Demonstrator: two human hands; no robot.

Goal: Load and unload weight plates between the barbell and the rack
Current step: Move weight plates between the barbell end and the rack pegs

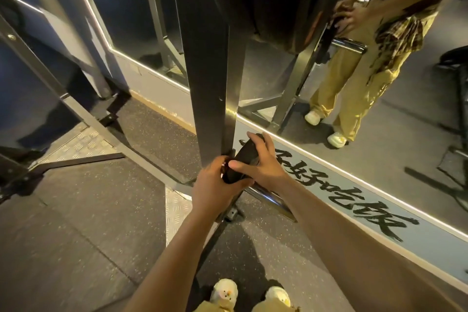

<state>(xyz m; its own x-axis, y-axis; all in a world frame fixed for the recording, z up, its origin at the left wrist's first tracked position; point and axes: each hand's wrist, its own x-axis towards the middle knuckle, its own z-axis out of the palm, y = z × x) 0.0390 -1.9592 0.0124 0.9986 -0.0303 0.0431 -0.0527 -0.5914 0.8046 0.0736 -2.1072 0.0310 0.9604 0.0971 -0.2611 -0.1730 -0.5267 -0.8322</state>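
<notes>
One small black weight plate [243, 159] sits between both hands, low on the rack's chrome storage peg [268, 197], right against the dark steel upright [212, 99]. The right hand [263, 164] lies over the plate's far face, its fingers [255, 138] curled across the top edge and the thumb laid along the near face. The left hand [215, 185] grips the near lower edge, fingers wrapped under the rim and mostly hidden, so their exact spread cannot be told. Beyond the fingertips, the bare length of peg runs back toward the person's wrists.

Judging from this, the plate is either just seated on the peg or about to slide off it; the picture does not settle which. The barbell itself is not plainly visible, so how many plates are left to move cannot be told.

Past the right fingertips a floor-level mirror [379, 114] reflects the person's hands and yellow trousers. Speckled rubber flooring [88, 223] lies beneath.
</notes>
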